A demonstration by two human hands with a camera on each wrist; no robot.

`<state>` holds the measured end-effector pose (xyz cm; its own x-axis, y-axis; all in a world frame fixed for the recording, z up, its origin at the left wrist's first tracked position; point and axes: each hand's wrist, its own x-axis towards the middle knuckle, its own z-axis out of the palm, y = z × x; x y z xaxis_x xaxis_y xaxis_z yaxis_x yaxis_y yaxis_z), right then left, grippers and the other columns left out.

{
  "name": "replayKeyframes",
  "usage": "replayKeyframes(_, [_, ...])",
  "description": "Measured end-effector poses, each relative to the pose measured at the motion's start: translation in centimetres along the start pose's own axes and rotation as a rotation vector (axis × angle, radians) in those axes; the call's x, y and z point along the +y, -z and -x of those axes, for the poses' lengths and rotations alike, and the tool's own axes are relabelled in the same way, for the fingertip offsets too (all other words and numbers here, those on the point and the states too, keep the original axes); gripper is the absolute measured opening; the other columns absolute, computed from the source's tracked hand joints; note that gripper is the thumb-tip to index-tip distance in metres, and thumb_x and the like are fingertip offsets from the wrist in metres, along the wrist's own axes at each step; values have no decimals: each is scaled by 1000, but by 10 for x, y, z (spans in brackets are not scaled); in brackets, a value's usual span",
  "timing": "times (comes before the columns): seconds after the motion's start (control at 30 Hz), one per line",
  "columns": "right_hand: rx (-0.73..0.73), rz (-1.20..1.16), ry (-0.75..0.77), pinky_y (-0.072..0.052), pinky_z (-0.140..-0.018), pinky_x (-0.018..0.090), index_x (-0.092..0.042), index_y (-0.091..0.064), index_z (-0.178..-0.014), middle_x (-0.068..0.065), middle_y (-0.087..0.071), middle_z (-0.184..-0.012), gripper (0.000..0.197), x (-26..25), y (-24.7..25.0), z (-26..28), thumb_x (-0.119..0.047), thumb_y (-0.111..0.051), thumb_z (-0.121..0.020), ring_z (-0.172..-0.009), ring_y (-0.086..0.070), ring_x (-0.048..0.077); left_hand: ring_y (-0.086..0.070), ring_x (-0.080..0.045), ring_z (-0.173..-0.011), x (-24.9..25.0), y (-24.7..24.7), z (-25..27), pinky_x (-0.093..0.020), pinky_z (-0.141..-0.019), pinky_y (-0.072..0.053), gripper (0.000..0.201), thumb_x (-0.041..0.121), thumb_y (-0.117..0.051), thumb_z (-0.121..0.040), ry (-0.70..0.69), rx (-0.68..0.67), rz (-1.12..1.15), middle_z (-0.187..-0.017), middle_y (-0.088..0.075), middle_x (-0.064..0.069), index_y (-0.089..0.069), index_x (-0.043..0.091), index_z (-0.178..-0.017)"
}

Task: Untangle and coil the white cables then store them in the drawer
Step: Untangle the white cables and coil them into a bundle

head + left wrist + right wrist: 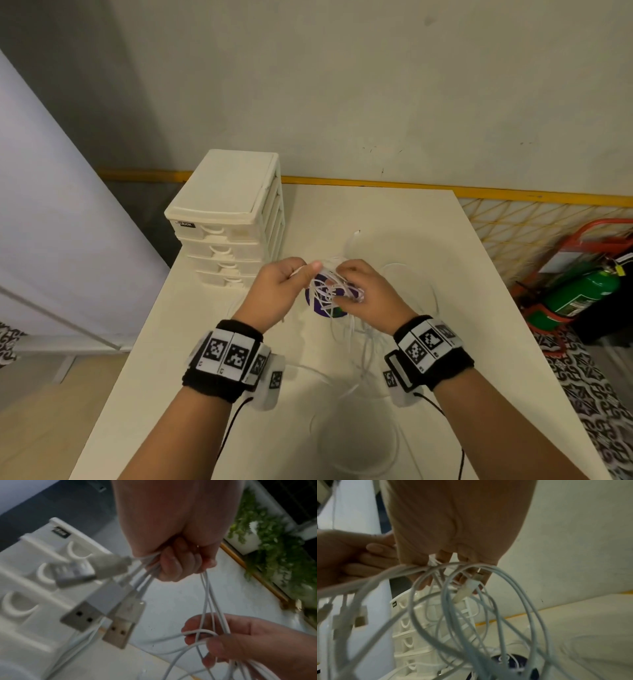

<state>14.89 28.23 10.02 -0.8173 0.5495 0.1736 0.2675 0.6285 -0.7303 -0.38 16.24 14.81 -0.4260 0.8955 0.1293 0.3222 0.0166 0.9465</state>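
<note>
1. Location: white cables point(329, 291) held in a tangle above the desk point(445, 308), between both hands, just right of the drawer unit point(226, 219). Slack loops trail down onto the desk toward the person.
2. Left hand point(277, 291): fingers point(173, 566) curled tight round a bunch of strands near the plug ends. USB plugs point(96, 609) hang free just below the fist.
3. Right hand point(363, 291): fingers point(214, 646) curled round several loops, w/ one strand crossing over the others at the grip. A small connector point(467, 588) hangs beside the palm.
4. Handling, est.: cables light, thin, limp, smooth-jacketed; prob. slip through a loose hold and spring out of a coil. Plugs are the only stiff parts and likely snag on loops.
5. Grip advice: hold by the plug body or the strand just behind it, feed one end back through the knot; avoid hard pulls, which would tighten it.
6. Drawers all appear closed; untangling not yet complete.
</note>
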Motion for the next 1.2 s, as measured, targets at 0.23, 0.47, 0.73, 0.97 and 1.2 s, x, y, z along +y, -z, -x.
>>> replayKeyframes(0.23, [276,123,15,-39,-101,27,-20,-66,-117,0,-49,-137,36,16,2,14,-36,-62,-85,-115,-53,12,-26,-6,-42,-1,27,-7,-21,-48,-26,48,29,-58,-94,74,238,79,-44,-29,12,-37,16,-53])
replayKeyframes(0.47, [312,213,-353,-48,-93,36,-15,-71,-107,4,-64,-121,23,62,27,31,-26,-59,-91,-100,-65,23,-38,-7,-44,2,58,-2,-22,-56,-36,45,33,-54,-95,215,464,127,-46,-42,6,-44,12,-57])
replayKeyframes(0.73, [572,-18,-512,-49,-65,13,-17,-72,-99,5,-69,-79,15,80,54,32,-18,-62,-88,-66,-62,13,-34,-17,-59,-21,72,5,-31,-65,-32,41,41,-57,-92,332,549,68,-62,-39,-4,-53,7,-69])
replayKeyframes(0.97, [581,-28,-696,-51,-65,31,-17,-71,-91,3,-67,-73,12,93,51,40,-24,-62,-88,-65,-67,24,-35,-17,-57,-29,87,6,-33,-68,-33,36,36,-59,-90,410,658,129,-63,-43,-2,-54,11,-66])
replayKeyframes(1.2, [275,236,-820,-41,-94,32,-11,-61,-121,13,-61,-122,33,87,57,28,-15,-56,-88,-113,-56,30,-27,-15,-52,-21,71,5,-30,-55,-24,38,38,-55,-92,349,590,195,-58,-34,-1,-45,14,-65])
